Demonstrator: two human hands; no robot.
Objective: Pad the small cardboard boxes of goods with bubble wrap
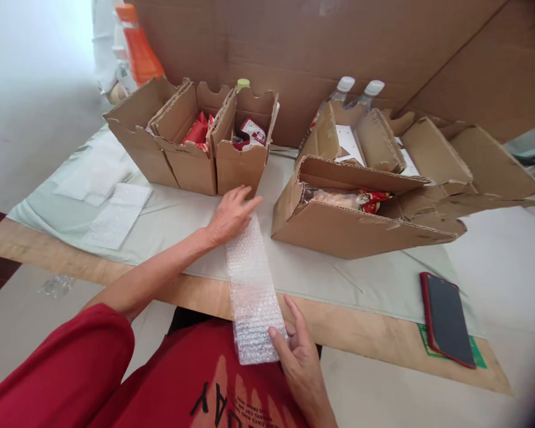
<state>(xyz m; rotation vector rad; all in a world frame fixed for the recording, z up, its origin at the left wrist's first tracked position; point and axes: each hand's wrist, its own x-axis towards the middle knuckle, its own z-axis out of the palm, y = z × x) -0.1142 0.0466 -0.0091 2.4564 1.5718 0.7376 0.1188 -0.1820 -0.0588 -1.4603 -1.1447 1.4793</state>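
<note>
A long strip of bubble wrap (pixel 251 285) lies across the table's front edge, running from my lap toward the boxes. My left hand (pixel 230 215) rests flat on its far end, fingers stretched out. My right hand (pixel 298 351) pinches the strip's near end between thumb and fingers, over my red shirt. Just beyond the left hand stand small open cardboard boxes (pixel 238 156) holding red snack packets.
A larger tipped cardboard box (pixel 339 229) with packets inside lies to the right, with more folded cardboard and two capped bottles (pixel 356 89) behind. A red-cased phone (pixel 448 318) lies at the right front edge. Flat bubble-wrap sheets (pixel 116 217) sit at left. An orange bottle (pixel 139 47) stands at the back.
</note>
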